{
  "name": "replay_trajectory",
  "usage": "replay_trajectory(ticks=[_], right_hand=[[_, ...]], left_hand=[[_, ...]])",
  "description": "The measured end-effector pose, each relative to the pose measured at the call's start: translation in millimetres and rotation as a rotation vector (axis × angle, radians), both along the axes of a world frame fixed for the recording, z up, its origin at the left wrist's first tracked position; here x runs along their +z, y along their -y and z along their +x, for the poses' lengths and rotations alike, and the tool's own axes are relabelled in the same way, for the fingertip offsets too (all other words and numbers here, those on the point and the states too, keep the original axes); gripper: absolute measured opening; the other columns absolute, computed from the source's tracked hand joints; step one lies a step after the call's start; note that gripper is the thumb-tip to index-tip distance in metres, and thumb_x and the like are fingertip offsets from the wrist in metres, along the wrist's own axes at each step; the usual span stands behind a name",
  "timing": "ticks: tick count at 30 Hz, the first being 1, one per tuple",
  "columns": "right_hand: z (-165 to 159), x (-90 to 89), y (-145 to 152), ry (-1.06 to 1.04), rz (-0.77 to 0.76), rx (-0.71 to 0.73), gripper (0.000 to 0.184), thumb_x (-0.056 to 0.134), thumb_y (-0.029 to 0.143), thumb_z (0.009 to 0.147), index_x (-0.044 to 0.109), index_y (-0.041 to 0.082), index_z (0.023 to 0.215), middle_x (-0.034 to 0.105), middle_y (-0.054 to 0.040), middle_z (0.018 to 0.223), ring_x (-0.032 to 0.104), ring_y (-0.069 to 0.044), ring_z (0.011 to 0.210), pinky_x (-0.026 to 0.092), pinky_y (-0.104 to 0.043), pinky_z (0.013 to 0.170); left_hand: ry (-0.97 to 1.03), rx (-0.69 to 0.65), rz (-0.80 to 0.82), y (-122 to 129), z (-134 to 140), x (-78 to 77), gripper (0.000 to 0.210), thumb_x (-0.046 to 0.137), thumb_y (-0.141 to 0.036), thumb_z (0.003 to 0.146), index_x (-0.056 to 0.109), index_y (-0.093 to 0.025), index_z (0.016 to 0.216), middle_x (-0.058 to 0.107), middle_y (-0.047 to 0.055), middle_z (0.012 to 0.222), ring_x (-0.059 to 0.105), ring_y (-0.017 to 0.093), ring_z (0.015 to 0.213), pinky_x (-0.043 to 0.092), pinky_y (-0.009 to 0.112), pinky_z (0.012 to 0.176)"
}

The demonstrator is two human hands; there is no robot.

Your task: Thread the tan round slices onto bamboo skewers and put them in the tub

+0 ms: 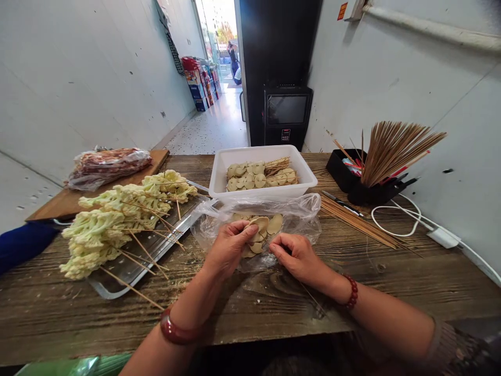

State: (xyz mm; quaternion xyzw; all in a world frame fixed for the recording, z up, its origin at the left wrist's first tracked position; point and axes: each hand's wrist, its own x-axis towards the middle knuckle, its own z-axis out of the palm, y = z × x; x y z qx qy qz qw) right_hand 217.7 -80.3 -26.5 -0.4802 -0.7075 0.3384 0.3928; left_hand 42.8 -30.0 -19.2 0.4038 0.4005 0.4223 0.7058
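Note:
My left hand (229, 243) pinches a round, pale beige slice (259, 224), possibly potato, between thumb and fingers. More such slices lie in an open clear plastic bag (309, 211) beneath and beyond my hands. My right hand (299, 256) is closed just to the right of the slices, with a thin skewer (311, 298) sticking out below it toward me. The skewer's tip is hard to make out near the slices. Behind the bag, a white plastic tub (263, 194) holds skewered slices (250, 175) in rows.
Skewered cauliflower (113, 214) lies on a metal tray (156, 258) at left, beside wrapped meat (107, 164) on a wooden board (47, 203). At right are loose skewers (358, 222), a pen (342, 202), a black holder (344, 169) full of skewers and a white cable (395, 235).

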Motion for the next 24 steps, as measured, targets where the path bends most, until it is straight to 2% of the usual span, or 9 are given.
replay_trajectory(ticks=[9,15,18,20,22,24], right_hand=[[0.5,2.8,-1.5,-0.023,-0.004,-0.013,0.023,0.050,0.022,0.089,0.054,0.018,0.067,0.051,0.0031,0.058,0.046,-0.011,0.055,0.034,-0.024,0.056],[1.3,2.1,-2.8,-0.041,0.011,-0.023,0.024,0.051,0.022,0.089,0.055,0.018,0.065,0.052,0.0032,0.057,0.046,-0.011,0.054,0.035,-0.023,0.055],[2.4,3.2,-3.7,-0.045,0.021,-0.034,0.025,0.051,0.023,0.089,0.054,0.018,0.065,0.053,0.0027,0.058,0.047,-0.011,0.055,0.036,-0.023,0.056],[4.5,4.7,-4.7,-0.056,0.018,-0.044,0.024,0.051,0.024,0.089,0.054,0.018,0.066,0.054,0.0024,0.059,0.048,-0.011,0.056,0.036,-0.023,0.057],[7.9,6.2,-5.8,-0.087,-0.012,-0.047,0.023,0.050,0.025,0.089,0.055,0.019,0.067,0.055,0.0023,0.059,0.049,-0.011,0.054,0.037,-0.023,0.056],[12.3,7.7,-6.9,-0.132,-0.051,-0.049,0.022,0.051,0.027,0.089,0.056,0.018,0.070,0.056,0.0023,0.059,0.048,-0.010,0.052,0.038,-0.023,0.054]], left_hand=[[-0.088,-0.052,0.053,4.8,5.3,1.9,0.031,0.081,-0.040,0.066,0.067,-0.013,0.063,0.055,-0.001,0.055,0.043,0.007,0.048,0.031,0.020,0.046],[-0.119,-0.065,0.090,7.0,8.8,2.1,0.032,0.080,-0.041,0.067,0.064,-0.014,0.060,0.054,-0.001,0.057,0.042,0.009,0.050,0.032,0.021,0.047],[-0.130,-0.085,0.112,4.6,6.8,0.5,0.029,0.078,-0.042,0.069,0.069,-0.015,0.067,0.057,0.000,0.059,0.045,0.010,0.053,0.034,0.022,0.048],[-0.136,-0.046,0.150,1.6,3.0,1.4,0.029,0.078,-0.043,0.069,0.073,-0.016,0.080,0.061,0.001,0.063,0.049,0.011,0.055,0.038,0.022,0.051],[-0.150,0.061,0.215,-2.3,-2.7,3.8,0.035,0.077,-0.043,0.070,0.075,-0.017,0.092,0.067,0.004,0.072,0.055,0.013,0.061,0.044,0.024,0.057],[-0.199,0.142,0.295,-6.5,-9.1,6.2,0.033,0.075,-0.044,0.072,0.075,-0.017,0.092,0.070,0.005,0.080,0.059,0.014,0.066,0.046,0.025,0.063]])
